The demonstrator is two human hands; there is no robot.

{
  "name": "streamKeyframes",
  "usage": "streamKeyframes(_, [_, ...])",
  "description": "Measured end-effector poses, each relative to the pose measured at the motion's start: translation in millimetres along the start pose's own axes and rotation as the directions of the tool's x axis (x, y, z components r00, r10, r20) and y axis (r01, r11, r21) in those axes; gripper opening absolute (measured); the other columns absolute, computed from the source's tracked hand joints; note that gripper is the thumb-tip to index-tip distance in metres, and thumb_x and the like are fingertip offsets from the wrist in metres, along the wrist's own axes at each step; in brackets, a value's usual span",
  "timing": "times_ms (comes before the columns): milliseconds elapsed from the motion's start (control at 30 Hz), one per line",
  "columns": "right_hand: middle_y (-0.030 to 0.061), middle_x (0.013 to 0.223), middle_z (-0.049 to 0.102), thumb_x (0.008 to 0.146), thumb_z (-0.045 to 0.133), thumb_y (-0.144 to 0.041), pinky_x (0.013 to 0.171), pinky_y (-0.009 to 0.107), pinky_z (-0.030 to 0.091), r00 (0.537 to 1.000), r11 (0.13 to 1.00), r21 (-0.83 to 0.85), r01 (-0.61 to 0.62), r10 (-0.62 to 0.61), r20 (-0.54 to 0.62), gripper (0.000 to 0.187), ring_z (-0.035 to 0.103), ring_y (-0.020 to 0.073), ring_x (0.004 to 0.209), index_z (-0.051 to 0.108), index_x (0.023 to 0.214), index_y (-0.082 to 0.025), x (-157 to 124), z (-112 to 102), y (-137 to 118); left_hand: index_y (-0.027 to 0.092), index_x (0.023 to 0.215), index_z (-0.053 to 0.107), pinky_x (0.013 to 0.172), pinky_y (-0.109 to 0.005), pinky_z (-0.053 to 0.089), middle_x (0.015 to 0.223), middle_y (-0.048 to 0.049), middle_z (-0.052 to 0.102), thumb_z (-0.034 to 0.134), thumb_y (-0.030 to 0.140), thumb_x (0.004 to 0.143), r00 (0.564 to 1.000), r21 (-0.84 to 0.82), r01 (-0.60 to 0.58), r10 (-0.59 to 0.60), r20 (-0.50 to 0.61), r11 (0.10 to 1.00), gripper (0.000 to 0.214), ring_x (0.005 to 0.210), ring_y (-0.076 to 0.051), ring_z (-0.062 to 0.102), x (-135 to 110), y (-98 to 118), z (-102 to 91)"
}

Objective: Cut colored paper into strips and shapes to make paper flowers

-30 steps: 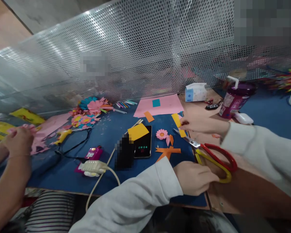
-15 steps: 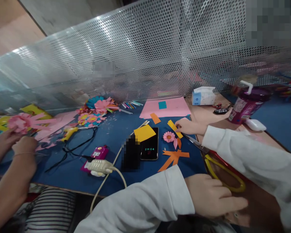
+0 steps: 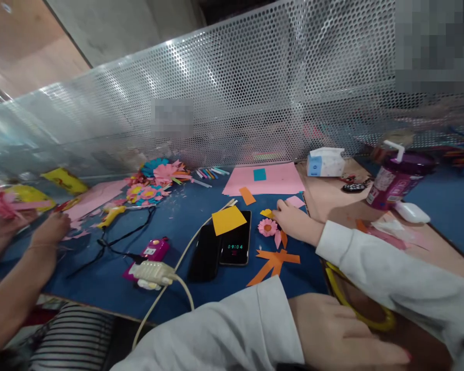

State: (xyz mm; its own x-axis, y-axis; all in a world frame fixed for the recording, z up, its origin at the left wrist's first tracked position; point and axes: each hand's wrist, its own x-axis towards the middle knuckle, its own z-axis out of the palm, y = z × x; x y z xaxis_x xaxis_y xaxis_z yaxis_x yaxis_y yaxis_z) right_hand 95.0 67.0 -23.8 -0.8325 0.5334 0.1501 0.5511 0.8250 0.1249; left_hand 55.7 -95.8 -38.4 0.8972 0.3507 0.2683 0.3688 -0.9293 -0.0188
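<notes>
My right hand (image 3: 296, 222) reaches forward over the blue mat (image 3: 100, 278), its fingers closed on a small yellow paper strip (image 3: 267, 213). Just beside that hand lie a pink paper flower (image 3: 268, 227) and an orange paper cutout (image 3: 275, 258). My left hand (image 3: 344, 341) lies flat at the bottom edge, fingers stretched out on the brown tabletop. It rests beside the yellow handle of the scissors (image 3: 358, 312), whose blades are hidden under my right sleeve.
Two phones (image 3: 235, 240) lie mid-mat with a yellow paper square (image 3: 228, 219) on them. Behind are a pink sheet (image 3: 270, 178), tissue box (image 3: 325, 161), purple cup (image 3: 395, 179) and perforated metal screen (image 3: 255, 93). A white plug with its cable (image 3: 151, 270) and a co-worker's hands (image 3: 48, 232) are left.
My right hand has drawn left and nearer with the yellow strip, to beside the pink flower. My left hand slid down along the scissors and flattened. The view has shifted left.
</notes>
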Motion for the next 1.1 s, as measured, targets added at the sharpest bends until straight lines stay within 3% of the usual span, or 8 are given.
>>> streamKeyframes(67, [0.0161, 0.086, 0.060, 0.085, 0.048, -0.008, 0.078, 0.038, 0.042, 0.997, 0.999, 0.042, -0.016, 0.019, -0.076, 0.019, 0.051, 0.0291, 0.095, 0.067, 0.084, -0.013, 2.2, 6.3, -1.5, 0.019, 0.125, 0.060, 0.077, -0.018, 0.053, 0.102, 0.0001, 0.074, 0.037, 0.030, 0.091, 0.997, -0.233, 0.073, -0.074, 0.003, 0.970, 0.042, 0.091, -0.010, 0.068, -0.4, -6.9, -5.4])
streamKeyframes(233, [0.0117, 0.090, 0.061, 0.094, 0.036, -0.010, 0.084, 0.034, 0.046, 0.956, 0.934, 0.341, -0.102, 0.186, -0.225, 0.029, 0.056, 0.0208, 0.090, 0.063, 0.084, -0.014, 12.1, 21.0, 9.2, 0.014, 0.114, 0.063, 0.088, -0.020, 0.050, 0.107, -0.0032, 0.073, 0.037, 0.019, 0.089, 0.922, -0.472, 0.343, -0.387, 0.003, 0.812, 0.037, 0.099, -0.012, 0.067, 0.3, -16.9, -13.0])
streamKeyframes(367, [0.0090, 0.091, 0.062, 0.093, 0.038, -0.012, 0.080, 0.029, 0.047, 0.924, 0.811, 0.568, -0.141, 0.314, -0.219, 0.026, 0.059, 0.0168, 0.086, 0.061, 0.081, -0.016, 13.4, 22.4, 13.5, 0.016, 0.108, 0.066, 0.079, -0.024, 0.051, 0.094, -0.0024, 0.075, 0.042, 0.021, 0.087, 0.962, -0.394, 0.271, -0.266, 0.067, 0.878, 0.032, 0.089, -0.013, 0.068, 1.6, -13.2, -9.6])
streamKeyframes(600, [0.0095, 0.091, 0.063, 0.089, 0.044, -0.014, 0.079, 0.029, 0.047, 0.931, 0.812, 0.554, -0.180, 0.323, -0.171, 0.022, 0.060, 0.0181, 0.088, 0.064, 0.080, -0.015, 9.7, 11.4, 6.0, 0.020, 0.107, 0.065, 0.064, -0.026, 0.047, 0.096, 0.0010, 0.073, 0.044, 0.027, 0.087, 0.986, -0.253, 0.160, -0.142, 0.091, 0.954, 0.030, 0.084, -0.013, 0.066, 1.4, -10.1, -7.9])
streamKeyframes(767, [0.0099, 0.097, 0.069, 0.089, 0.045, -0.014, 0.081, 0.029, 0.050, 0.950, 0.673, 0.688, -0.271, 0.304, 0.077, 0.023, 0.063, 0.0167, 0.087, 0.068, 0.089, -0.014, 11.6, -10.4, 24.5, 0.019, 0.105, 0.066, 0.062, -0.027, 0.044, 0.094, 0.0017, 0.073, 0.045, 0.026, 0.087, 0.991, -0.222, 0.132, -0.120, 0.067, 0.966, 0.028, 0.085, -0.013, 0.064, 1.0, -10.0, -12.9])
streamKeyframes(833, [0.0112, 0.100, 0.069, 0.091, 0.044, -0.016, 0.068, 0.028, 0.055, 0.918, 0.478, 0.787, -0.391, 0.265, 0.296, 0.025, 0.064, 0.0161, 0.080, 0.067, 0.097, -0.013, 9.6, -21.2, 36.4, 0.019, 0.103, 0.066, 0.062, -0.026, 0.042, 0.092, 0.0020, 0.072, 0.046, 0.025, 0.087, 0.993, -0.194, 0.117, -0.109, 0.054, 0.974, 0.026, 0.085, -0.012, 0.064, 0.5, -9.0, -13.6])
streamKeyframes(933, [0.0141, 0.109, 0.068, 0.093, 0.046, -0.020, 0.069, 0.027, 0.057, 0.890, 0.234, 0.861, -0.451, 0.190, 0.414, 0.024, 0.066, 0.0167, 0.088, 0.067, 0.100, -0.011, 3.7, -33.2, 50.0, 0.021, 0.101, 0.066, 0.061, -0.025, 0.040, 0.089, 0.0023, 0.071, 0.046, 0.026, 0.087, 0.995, -0.151, 0.102, -0.099, 0.026, 0.983, 0.025, 0.083, -0.011, 0.063, -0.7, -7.3, -12.5])
streamKeyframes(1100, [0.0145, 0.115, 0.066, 0.092, 0.051, -0.026, 0.073, 0.027, 0.059, 0.901, 0.188, 0.882, -0.433, 0.116, 0.417, 0.023, 0.065, 0.0188, 0.097, 0.068, 0.101, -0.012, -1.3, -39.3, 53.8, 0.022, 0.101, 0.065, 0.060, -0.025, 0.037, 0.088, 0.0014, 0.068, 0.045, 0.027, 0.089, 0.996, -0.106, 0.085, -0.083, 0.028, 0.991, 0.024, 0.081, -0.010, 0.061, -2.0, -5.8, -9.9])
